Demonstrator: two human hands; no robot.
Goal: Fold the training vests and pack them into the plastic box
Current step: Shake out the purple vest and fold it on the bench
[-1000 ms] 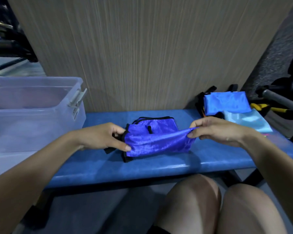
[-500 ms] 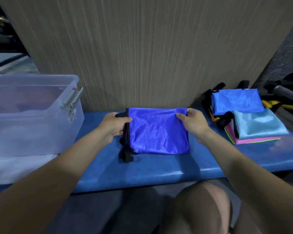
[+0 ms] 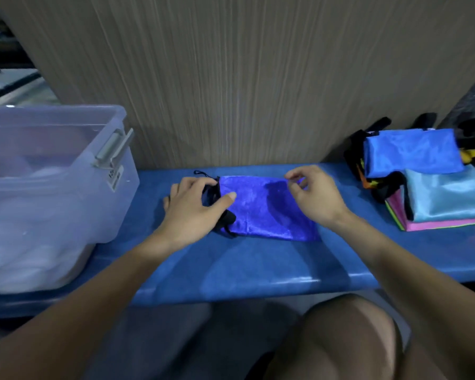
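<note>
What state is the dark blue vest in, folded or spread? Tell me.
Folded. The dark blue vest lies as a compact rectangle on the bench, black trim bunched at its left edge under the left hand.

Folded vest (image 3: pixel 263 207): glossy blue satin-type cloth w/ matt black trim. Plastic box (image 3: pixel 66 193): translucent, smooth, grey plastic latch. Bench (image 3: pixel 258 264): blue, smooth, slight sheen. Wall panel (image 3: pixel 231 78): matt wood-grain finish. Vest stack (image 3: pixel 436 185): shiny cloth, mixed colours.
</note>
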